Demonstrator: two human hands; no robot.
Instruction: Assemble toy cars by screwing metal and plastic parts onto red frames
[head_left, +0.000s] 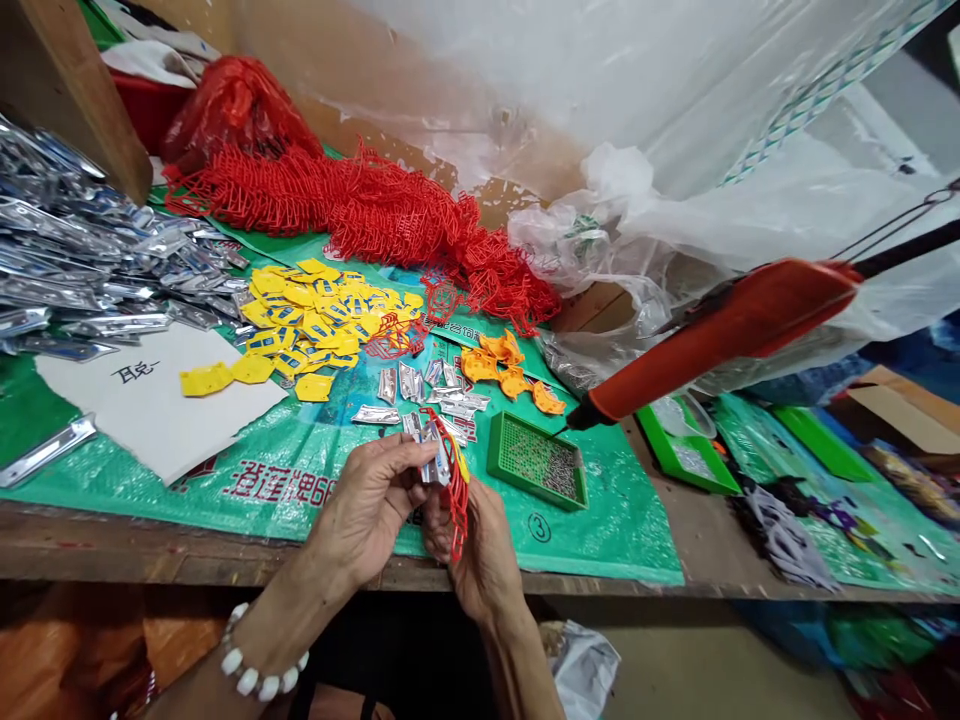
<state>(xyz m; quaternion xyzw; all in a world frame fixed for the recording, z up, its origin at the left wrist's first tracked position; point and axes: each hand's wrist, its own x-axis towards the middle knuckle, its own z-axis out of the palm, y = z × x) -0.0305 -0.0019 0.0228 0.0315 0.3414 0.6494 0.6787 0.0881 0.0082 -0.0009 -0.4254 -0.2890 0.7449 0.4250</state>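
Two hands meet over the front edge of a wooden workbench (225,558), the left hand (373,505) pinching a silver piece (435,466) beside a red plastic frame (458,515) gripped by the right hand (484,535). A red screwdriver (720,335) hangs by a green tray (527,482) of screws (564,472) at right, while yellow parts (322,312) lie heaped beyond, to the left.

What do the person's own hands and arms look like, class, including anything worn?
The left hand and right hand are ungloved. A bracelet of chunky, rounded white beads circles the left forearm near the wrist; none shows on the right. No sleeves are visible.
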